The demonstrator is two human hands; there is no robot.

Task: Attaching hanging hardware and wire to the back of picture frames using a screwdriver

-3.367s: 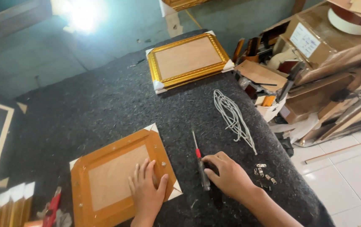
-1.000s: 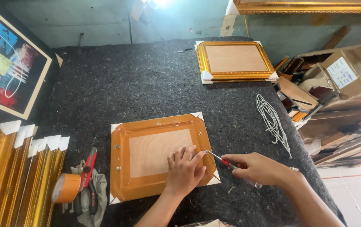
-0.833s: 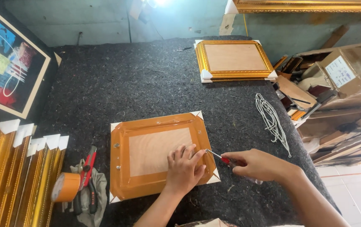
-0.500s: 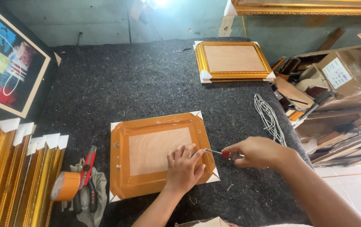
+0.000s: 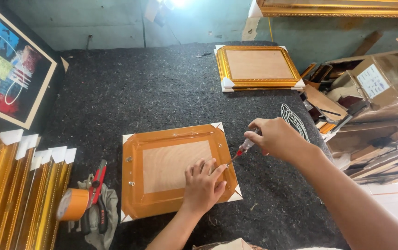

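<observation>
Right hand (image 5: 273, 138) gripping the screwdriver (image 5: 240, 152), left hand (image 5: 202, 185) flat on the taped frame (image 5: 176, 169); probably working on the right-side fastener.

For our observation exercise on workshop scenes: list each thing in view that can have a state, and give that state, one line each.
Taped frame: face down, flat on the felt table.
Left hand: pressing flat on the frame's back.
Right hand: gripping the screwdriver, tip at the frame's right edge.
Gold frame: lying flat, corners capped.
Tape roll: on its side.

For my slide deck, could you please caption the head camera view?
Left hand steadies a taped picture frame back while right hand applies a screwdriver at its edge.
</observation>
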